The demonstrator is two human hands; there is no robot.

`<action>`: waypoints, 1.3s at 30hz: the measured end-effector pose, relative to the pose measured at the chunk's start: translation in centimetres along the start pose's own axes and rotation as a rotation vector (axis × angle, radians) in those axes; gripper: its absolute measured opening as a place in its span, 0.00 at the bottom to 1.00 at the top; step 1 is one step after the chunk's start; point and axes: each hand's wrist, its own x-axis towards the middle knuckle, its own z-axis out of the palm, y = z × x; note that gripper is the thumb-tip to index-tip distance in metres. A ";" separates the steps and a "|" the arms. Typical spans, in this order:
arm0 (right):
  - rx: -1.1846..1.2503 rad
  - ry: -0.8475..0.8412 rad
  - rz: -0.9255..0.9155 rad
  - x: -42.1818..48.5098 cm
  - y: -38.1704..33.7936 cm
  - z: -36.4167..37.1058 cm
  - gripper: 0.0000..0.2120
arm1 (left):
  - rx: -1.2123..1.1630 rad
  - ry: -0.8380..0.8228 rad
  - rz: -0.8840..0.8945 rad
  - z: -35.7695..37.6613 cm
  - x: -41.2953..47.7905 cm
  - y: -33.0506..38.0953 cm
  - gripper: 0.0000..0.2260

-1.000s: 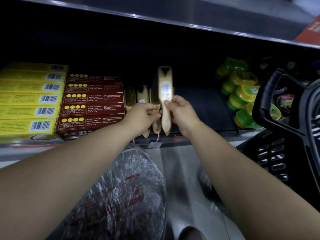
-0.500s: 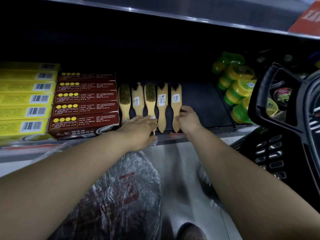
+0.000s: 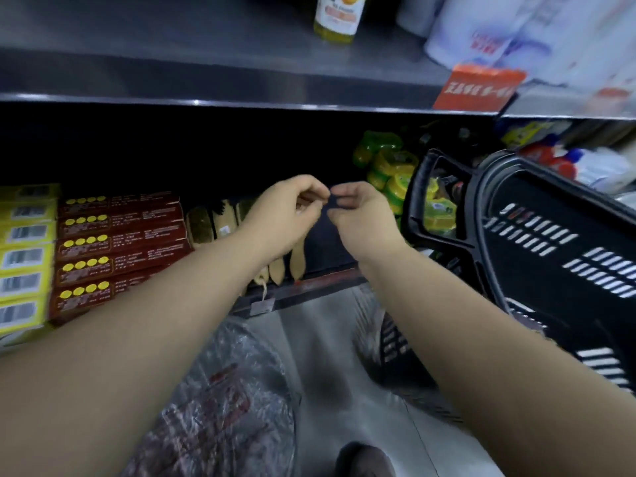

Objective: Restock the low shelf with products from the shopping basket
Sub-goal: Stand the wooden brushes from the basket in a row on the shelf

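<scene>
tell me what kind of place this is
Most likely a shop aisle, perhaps a supermarket or general store: barcoded yellow boxes and red boxes stacked in rows on the low shelf, an orange sign on the edge of the shelf above, and a black basket alongside.

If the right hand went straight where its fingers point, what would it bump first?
Probably the left hand. The right hand points leftward at it and the fingertips look nearly touching, though depth is unclear.

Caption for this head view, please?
Left hand and right hand hover, nearly touching, over wooden brushes on the low shelf, basket alongside.
</scene>
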 end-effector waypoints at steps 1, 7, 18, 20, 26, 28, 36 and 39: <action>0.039 -0.036 -0.015 -1.1 -1.3 -1.4 0.11 | -0.051 -0.003 0.032 0.3 0.0 1.0 0.08; 0.030 -0.099 0.064 -7.3 -3.4 -9.9 0.10 | -0.188 -0.137 0.155 3.5 -2.0 6.5 0.06; -0.365 0.052 0.465 -8.9 11.0 -26.5 0.06 | 0.409 -0.665 0.495 14.3 -2.1 17.6 0.13; -0.542 -0.105 0.532 -8.4 14.4 -28.6 0.05 | 0.622 -0.790 0.465 16.5 -1.4 18.0 0.20; -1.143 -0.576 0.545 -4.5 22.1 -32.1 0.28 | 1.054 -1.015 0.402 18.1 -1.5 17.1 0.32; -1.274 -0.589 0.485 -3.2 24.4 -31.9 0.34 | 1.073 -1.054 0.394 17.9 -1.6 17.4 0.33; -1.127 -0.644 0.232 -1.7 27.7 -30.3 0.18 | 0.948 -1.191 0.174 19.9 -0.5 18.4 0.30; -1.099 -0.635 0.193 -2.4 27.4 -29.9 0.17 | 0.893 -1.214 0.008 21.3 -0.2 19.0 0.28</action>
